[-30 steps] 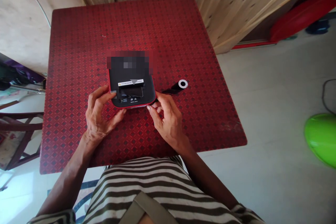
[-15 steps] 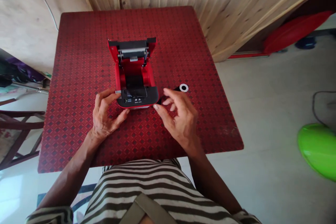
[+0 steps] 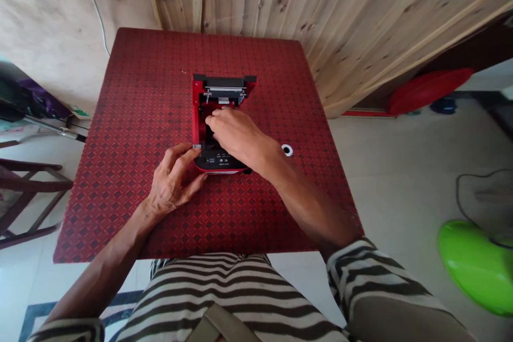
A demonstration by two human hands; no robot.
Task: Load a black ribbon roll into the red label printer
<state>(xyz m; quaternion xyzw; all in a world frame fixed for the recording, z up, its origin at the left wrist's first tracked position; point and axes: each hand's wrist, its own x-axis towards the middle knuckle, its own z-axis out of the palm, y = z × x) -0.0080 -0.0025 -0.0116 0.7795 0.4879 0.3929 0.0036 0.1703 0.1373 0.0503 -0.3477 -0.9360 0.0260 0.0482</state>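
Observation:
A red and black label printer (image 3: 220,162) stands on the table with its lid (image 3: 224,81) raised. My left hand (image 3: 173,179) grips its front left corner, fingers at a small grey tab (image 3: 196,147) and thumb against the front edge. Over the open compartment, my right hand (image 3: 232,127) reaches down with bent fingers; the fingertips and whatever they hold are hidden inside. To the right of the printer lies a roll with a white ring-shaped end (image 3: 287,150), partly covered by my right forearm.
The table (image 3: 132,117) has a red patterned cover and stands against a wooden plank wall (image 3: 256,0). A dark wooden chair (image 3: 28,187) is at the left. On the floor at the right are a bright green rounded object (image 3: 473,267) and a cable (image 3: 459,192).
My right hand has moved from the printer's front right corner up into the open compartment. The dark sheet no longer shows over the front panel. My left hand stays at its corner.

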